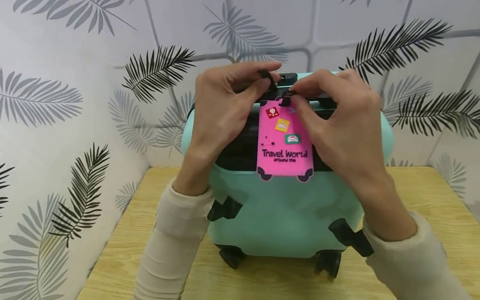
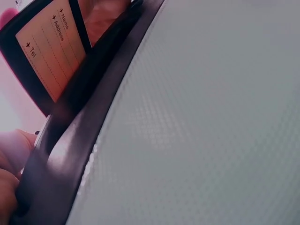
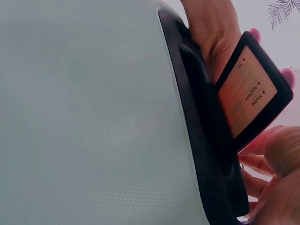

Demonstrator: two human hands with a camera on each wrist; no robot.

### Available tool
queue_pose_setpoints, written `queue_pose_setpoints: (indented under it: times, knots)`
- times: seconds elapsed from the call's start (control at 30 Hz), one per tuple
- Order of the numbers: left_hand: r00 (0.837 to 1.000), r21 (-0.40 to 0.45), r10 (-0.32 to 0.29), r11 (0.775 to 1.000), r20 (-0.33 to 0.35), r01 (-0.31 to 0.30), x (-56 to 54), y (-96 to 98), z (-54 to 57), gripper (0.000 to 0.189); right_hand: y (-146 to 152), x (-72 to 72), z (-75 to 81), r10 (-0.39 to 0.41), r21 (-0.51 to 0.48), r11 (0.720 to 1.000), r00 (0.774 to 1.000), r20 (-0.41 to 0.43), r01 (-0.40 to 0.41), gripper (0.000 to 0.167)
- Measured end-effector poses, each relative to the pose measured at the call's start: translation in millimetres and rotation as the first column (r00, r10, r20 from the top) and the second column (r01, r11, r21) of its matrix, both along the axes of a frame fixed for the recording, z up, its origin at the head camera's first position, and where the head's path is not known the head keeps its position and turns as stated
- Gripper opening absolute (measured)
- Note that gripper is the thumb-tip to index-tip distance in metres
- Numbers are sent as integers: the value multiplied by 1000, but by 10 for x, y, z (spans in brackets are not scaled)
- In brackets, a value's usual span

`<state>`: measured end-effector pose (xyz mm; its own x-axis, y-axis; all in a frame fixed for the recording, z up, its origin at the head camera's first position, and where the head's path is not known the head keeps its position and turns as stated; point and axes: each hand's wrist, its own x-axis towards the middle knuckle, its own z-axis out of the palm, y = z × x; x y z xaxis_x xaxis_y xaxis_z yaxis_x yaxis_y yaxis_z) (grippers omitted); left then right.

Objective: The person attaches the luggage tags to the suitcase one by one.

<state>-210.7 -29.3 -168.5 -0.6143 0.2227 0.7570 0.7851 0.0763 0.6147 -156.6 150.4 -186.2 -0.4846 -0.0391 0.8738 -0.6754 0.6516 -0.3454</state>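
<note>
A pink luggage tag (image 1: pixel 286 140) printed "Travel World" hangs in front of a mint-green suitcase (image 1: pixel 286 211) with a black top section. Between thumb and fingers my left hand (image 1: pixel 227 101) pinches the black strap (image 1: pixel 270 79) above the tag. My right hand (image 1: pixel 341 116) pinches the strap's black buckle at the tag's top edge. Both wrist views look along the suitcase's textured shell. From there the tag's back (image 3: pixel 248 91) shows a card with Name, Address and Tel lines. Fingers partly hide how the strap runs around the suitcase handle.
The suitcase stands on black wheels (image 1: pixel 330 263) on a wooden table (image 1: pixel 253 289). Close behind is a wall (image 1: pixel 80 60) with a feather-leaf pattern. Black straps (image 1: pixel 351 237) sit at the sleeve cuffs of both arms.
</note>
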Motion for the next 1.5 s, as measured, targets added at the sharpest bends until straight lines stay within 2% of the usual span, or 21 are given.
queue_pose_setpoints:
  times: [0.1, 0.17, 0.33, 0.63, 0.83, 0.97, 1.13, 1.27, 1.43, 1.5]
  knots:
    - [1000, 9, -13, 1000, -13, 13, -7, 7, -8, 22, 7, -42, 15, 20, 13, 1000, 1000, -22, -19, 9]
    - [1000, -12, -2, 1000, -28, 2, -13, 16, -14, 22, 18, -70, 20, 34, 29, 999, 998, -50, -32, 10]
    - [993, -96, 85, 991, -87, -93, -13, 33, -20, 22, 33, -115, 15, 62, 60, 997, 993, -102, -56, 9]
    - [969, -168, 209, 959, -133, -230, -4, 55, -3, 24, 43, -119, 34, 119, 105, 989, 987, -106, -108, 11]
    - [952, -189, 246, 941, -180, -279, -2, 70, -11, 27, -8, -120, 59, 139, 68, 989, 986, -90, -133, 8]
    - [951, -193, 238, 942, -198, -276, -1, 75, -18, 30, -34, -119, 59, 131, 18, 991, 990, -61, -130, 7]
    - [947, -206, 241, 936, -213, -284, 3, 80, -26, 26, -44, -116, 60, 122, 4, 992, 991, -54, -122, 7]
    - [951, -207, 227, 940, -210, -271, 6, 77, -34, 22, -51, -122, 61, 116, -6, 993, 992, -52, -117, 9]
    - [959, -195, 185, 954, -216, -228, 4, 49, -43, 21, -62, -130, 59, 104, -22, 994, 994, -46, -105, 9]
    - [968, -176, 143, 968, -204, -180, 3, 36, -45, 22, -66, -133, 63, 100, -28, 994, 994, -45, -101, 8]
